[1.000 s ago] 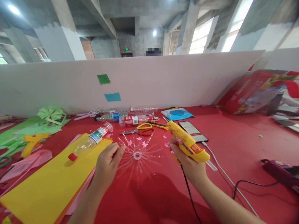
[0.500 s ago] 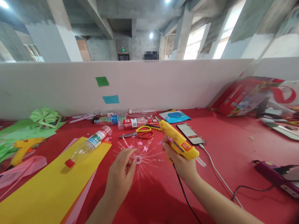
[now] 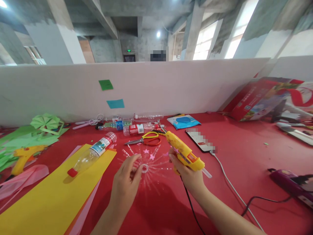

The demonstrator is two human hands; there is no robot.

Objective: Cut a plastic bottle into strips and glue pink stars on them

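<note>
Clear plastic cut into thin strips spreads like a star around a bottle neck ring on the red table. Small pink stars lie on its far strips. My left hand is at the ring's left side, fingers curled with thumb and fingertips apart; nothing shows between them. My right hand is wrapped round a yellow glue gun, right of the plastic, its nozzle pointing away to the upper left. A clear glue stick juts from the gun's back end.
Scissors and plastic bottles lie beyond the strips. Yellow paper with a bottle is on the left, near another glue gun. To the right are a phone, its cable and a purple power strip.
My right hand and the glue gun have shifted slightly left and down. My left hand has barely moved.
</note>
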